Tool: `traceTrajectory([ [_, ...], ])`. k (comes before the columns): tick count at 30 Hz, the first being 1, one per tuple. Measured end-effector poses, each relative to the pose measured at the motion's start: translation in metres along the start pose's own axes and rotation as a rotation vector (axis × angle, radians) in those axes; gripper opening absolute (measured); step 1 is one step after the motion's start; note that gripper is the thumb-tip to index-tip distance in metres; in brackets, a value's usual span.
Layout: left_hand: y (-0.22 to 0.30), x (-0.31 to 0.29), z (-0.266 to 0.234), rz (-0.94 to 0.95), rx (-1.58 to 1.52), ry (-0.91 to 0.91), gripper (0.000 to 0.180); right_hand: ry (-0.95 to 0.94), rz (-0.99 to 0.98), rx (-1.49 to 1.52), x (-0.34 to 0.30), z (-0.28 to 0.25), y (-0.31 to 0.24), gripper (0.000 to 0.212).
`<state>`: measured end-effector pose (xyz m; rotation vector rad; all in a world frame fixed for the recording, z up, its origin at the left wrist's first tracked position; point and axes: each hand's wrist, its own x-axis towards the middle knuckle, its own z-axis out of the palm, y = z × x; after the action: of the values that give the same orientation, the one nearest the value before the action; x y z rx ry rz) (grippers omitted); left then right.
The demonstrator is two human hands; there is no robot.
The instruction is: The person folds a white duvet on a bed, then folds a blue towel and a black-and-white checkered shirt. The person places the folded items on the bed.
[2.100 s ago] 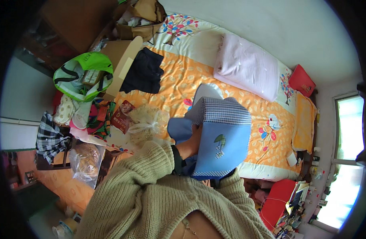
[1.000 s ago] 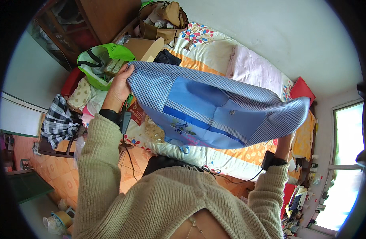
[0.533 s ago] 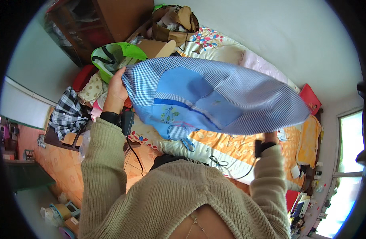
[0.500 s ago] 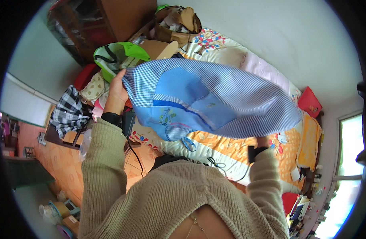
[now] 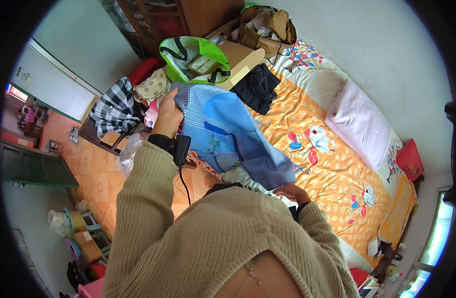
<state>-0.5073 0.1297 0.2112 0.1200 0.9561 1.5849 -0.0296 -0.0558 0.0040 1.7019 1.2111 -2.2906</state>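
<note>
I hold a blue checked garment [image 5: 228,134] with plain blue panels stretched between both hands over the near edge of the bed. My left hand [image 5: 167,111] is raised and grips its upper corner. My right hand [image 5: 292,192] is low, close to my chest, and grips the lower end. The cloth hangs slanted from upper left down to lower right. A black device [image 5: 181,149] with a cable is strapped at my left wrist.
An orange patterned bedspread [image 5: 332,164] covers the bed, with a pale pink pillow [image 5: 359,124], a black folded garment [image 5: 257,87] and a red cushion [image 5: 409,160]. A green bag [image 5: 188,57], cardboard boxes [image 5: 260,30] and a plaid cloth [image 5: 113,102] lie to the left.
The garment, held wide and high before, has come down and narrowed. My right hand has drawn in toward my chest, and my view has swung over the bed.
</note>
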Motion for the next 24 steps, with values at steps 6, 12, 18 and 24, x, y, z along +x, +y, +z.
traceTrajectory([
  [6, 0.008, -0.017, 0.038, -0.012, 0.009, -0.056, 0.024, 0.368, -0.229, 0.292, 0.016, 0.019, -0.031, 0.054],
  [12, 0.083, -0.01, 0.079, 0.152, 0.162, -0.168, 0.022, 0.63, -0.848, 0.94, -0.041, -0.177, -0.065, 0.033],
  [18, 0.144, 0.013, 0.101, 0.372, 0.426, -0.238, 0.024, 1.17, -0.813, 0.583, -0.228, -0.261, -0.203, 0.034],
  [24, 0.119, 0.003, 0.181, 0.311, 0.605, -0.163, 0.025, 1.245, -0.997, 0.443, -0.351, -0.299, -0.246, 0.022],
])
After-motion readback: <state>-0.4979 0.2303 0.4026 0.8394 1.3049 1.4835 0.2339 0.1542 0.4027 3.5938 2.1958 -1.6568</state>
